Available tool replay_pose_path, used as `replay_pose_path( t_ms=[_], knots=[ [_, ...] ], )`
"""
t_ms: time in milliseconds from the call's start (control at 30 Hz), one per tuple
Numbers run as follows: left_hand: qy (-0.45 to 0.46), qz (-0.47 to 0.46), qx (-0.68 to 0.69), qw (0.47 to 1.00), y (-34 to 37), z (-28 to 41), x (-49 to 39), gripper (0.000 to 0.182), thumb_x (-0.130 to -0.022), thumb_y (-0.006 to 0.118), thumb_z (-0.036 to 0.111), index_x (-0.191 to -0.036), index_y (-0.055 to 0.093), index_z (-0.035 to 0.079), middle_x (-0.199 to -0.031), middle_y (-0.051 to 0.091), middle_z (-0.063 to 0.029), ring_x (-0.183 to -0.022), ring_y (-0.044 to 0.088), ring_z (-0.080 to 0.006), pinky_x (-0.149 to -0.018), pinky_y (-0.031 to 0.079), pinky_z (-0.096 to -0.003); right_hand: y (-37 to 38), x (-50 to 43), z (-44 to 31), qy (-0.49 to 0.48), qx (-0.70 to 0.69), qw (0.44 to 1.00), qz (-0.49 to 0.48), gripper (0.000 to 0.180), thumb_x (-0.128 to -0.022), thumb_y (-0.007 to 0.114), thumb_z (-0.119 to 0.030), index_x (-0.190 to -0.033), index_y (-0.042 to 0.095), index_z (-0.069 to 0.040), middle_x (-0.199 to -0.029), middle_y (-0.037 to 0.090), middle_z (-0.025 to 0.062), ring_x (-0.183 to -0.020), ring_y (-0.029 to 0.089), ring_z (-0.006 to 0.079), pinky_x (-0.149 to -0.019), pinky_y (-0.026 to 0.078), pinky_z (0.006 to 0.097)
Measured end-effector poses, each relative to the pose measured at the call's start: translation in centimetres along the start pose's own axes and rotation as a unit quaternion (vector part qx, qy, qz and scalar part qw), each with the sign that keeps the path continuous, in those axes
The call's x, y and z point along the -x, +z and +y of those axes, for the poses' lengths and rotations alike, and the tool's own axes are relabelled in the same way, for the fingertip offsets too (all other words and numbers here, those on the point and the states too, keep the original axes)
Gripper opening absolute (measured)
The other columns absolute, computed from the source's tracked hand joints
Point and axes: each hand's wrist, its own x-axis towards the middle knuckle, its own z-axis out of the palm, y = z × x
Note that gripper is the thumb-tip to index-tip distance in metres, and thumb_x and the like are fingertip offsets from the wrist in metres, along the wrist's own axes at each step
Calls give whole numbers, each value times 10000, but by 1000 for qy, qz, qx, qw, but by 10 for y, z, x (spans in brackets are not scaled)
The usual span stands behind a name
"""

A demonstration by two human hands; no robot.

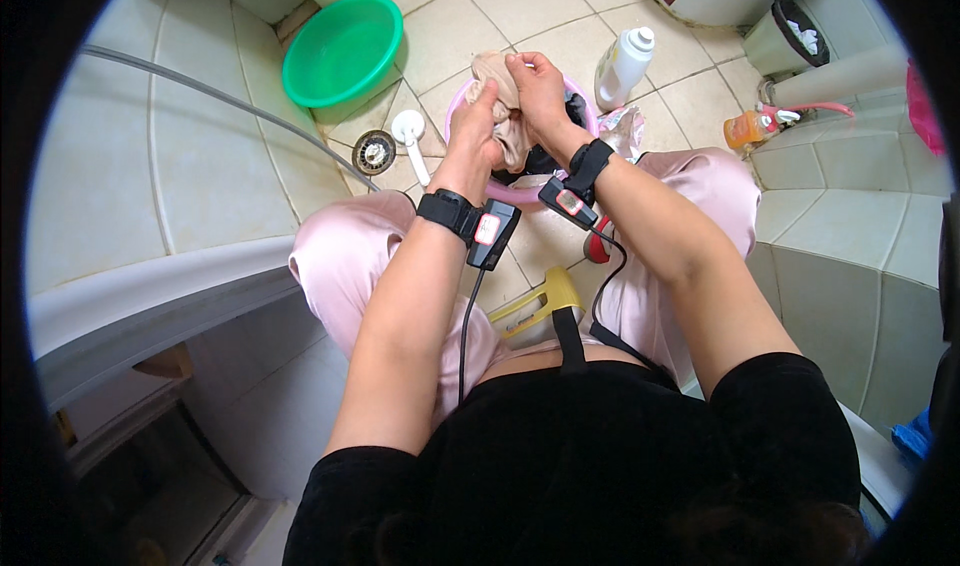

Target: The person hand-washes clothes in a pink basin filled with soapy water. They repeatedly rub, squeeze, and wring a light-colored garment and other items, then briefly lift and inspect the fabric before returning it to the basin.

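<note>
A beige cloth (495,78), likely a garment, is bunched between both hands above a pink basin (504,191). My left hand (474,134) grips its lower left side with the thumb pointing up. On the other side, my right hand (541,100) pinches the upper part between thumb and fingers. Dark wet-looking fabric (541,162) lies in the basin beneath the cloth. My hands and the cloth hide much of the basin's inside. Each wrist wears a black strap with a small cabled device.
A green basin (341,52) stands at the far left, near a floor drain (373,152) and a white shower head (409,127). Right of the pink basin are a white bottle (624,69) and a plastic packet (622,130). An orange bottle (745,129) and a bin (784,39) stand farther right.
</note>
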Motion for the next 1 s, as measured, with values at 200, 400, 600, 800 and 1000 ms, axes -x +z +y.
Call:
replay_pose_path(
  t_ms=[200, 400, 600, 800, 1000],
  knots=[
    [65, 115, 20, 991, -9, 1, -9, 370, -1032, 577, 325, -1206, 596, -1, -1091, 675, -136, -909, 665, -286, -750, 553, -415, 25, 45, -23, -97, 234, 967, -25, 216, -898, 686, -266, -991, 676, -72, -856, 706, 183, -843, 691, 371, -788, 527, 420],
    [157, 136, -169, 964, 9, -19, 10, 493, -973, 634, 408, -956, 643, -85, -858, 648, -122, -771, 587, -196, -665, 487, -387, 23, 43, -34, -99, 324, 940, 40, 226, -949, 604, -309, -995, 664, -96, -844, 701, 215, -811, 685, 415, -698, 526, 497],
    [164, 177, -243, 940, -1, -6, 0, 543, -990, 610, 432, -956, 638, -109, -828, 664, -133, -694, 623, -213, -598, 495, -372, 22, 54, -15, -60, 276, 959, -8, 204, -963, 616, -231, -1016, 646, -36, -936, 709, 169, -871, 691, 308, -798, 523, 386],
    [40, 69, -86, 993, -8, -41, -2, 553, -993, 630, 409, -1261, 570, -71, -1131, 665, -145, -923, 676, -260, -766, 571, -408, -12, 20, 12, -66, 302, 951, 29, 249, -928, 648, -290, -1003, 673, -54, -899, 717, 188, -835, 687, 382, -734, 528, 456],
    [-39, 21, -37, 998, -39, -40, -29, 398, -944, 701, 209, -1252, 581, -13, -1138, 677, -157, -982, 688, -300, -822, 590, -468, -75, 9, 83, 16, 223, 974, 36, 294, -992, 598, -274, -1038, 672, 7, -840, 691, 84, -684, 630, 160, -663, 514, 309]
  ],
)
